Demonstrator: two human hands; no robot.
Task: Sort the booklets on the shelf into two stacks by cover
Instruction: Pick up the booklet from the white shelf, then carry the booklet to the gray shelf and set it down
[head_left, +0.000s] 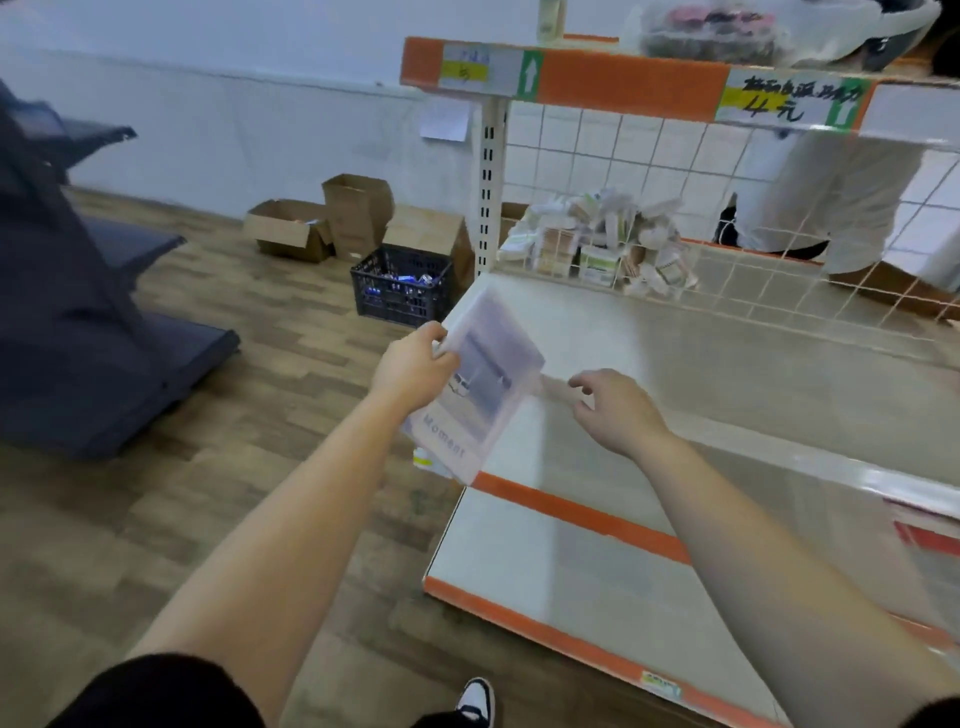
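**Q:** Wood-effect flooring is running along the left, and the white shelf with its orange front strip is filling the right. Where is the booklet sitting at this moment?

**A:** You are holding the booklet in your left hand, at the shelf's left front corner and tilted, with its lower end hanging past the shelf edge. It is blurred, so you cannot tell whether one booklet or a small bundle is in hand. The cover is showing a pale photograph and the word "Moment".

**Q:** How is each grip standing?

**A:** Your left grip is pinching the booklet's upper left edge, thumb over the cover. Your right hand is spread and carrying nothing, hovering just beside the booklet's right edge above the shelf.

**Q:** Why are you holding it like that?

**A:** Judged from the pose, pinching one edge is keeping the cover face toward you for reading, which the sort depends on. The free hand is probably waiting to take or steady the booklet.

**Q:** How far along is the sort?

**A:** No finished stack is showing on the bare shelf, so the work is likely at an early step. Small packets are piled behind the wire grid at the back, and a black crate is standing on the floor.

**Q:** What could go wrong?

**A:** A glossy cover held by one edge could slip from that pinch.
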